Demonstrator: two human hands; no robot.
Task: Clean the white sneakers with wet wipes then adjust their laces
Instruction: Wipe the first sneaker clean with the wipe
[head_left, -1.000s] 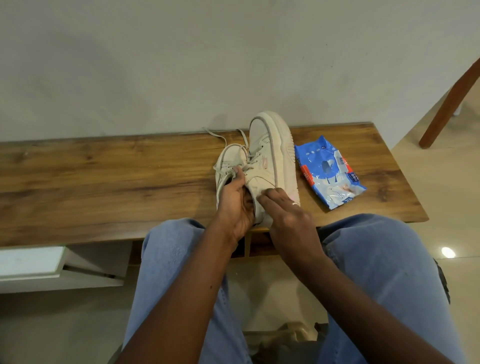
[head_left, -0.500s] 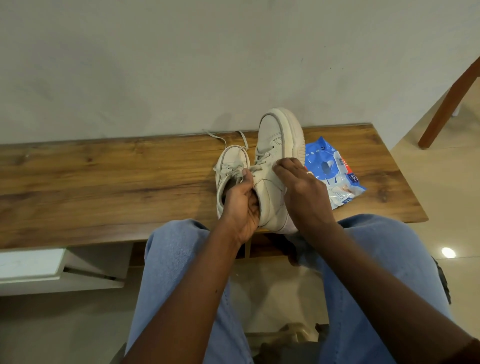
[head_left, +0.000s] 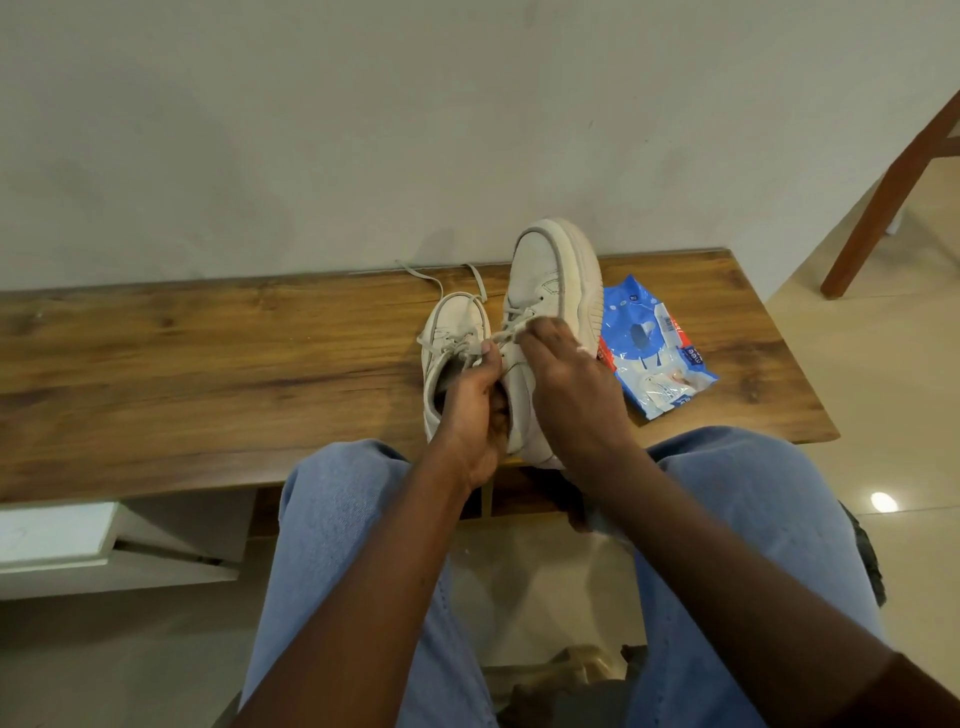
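Sneakers (head_left: 448, 332) (head_left: 540, 265), two; wipes pack (head_left: 655, 358), one; hands (head_left: 472, 410) (head_left: 571, 395), two, on laces (head_left: 511, 328).

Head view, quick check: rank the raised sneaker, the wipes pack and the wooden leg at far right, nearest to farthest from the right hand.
1. raised sneaker: under the right hand, whose fingers pinch its lace.
2. wipes pack: lying on the bench, just right of that hand.
3. wooden leg: far right, beyond the bench end.
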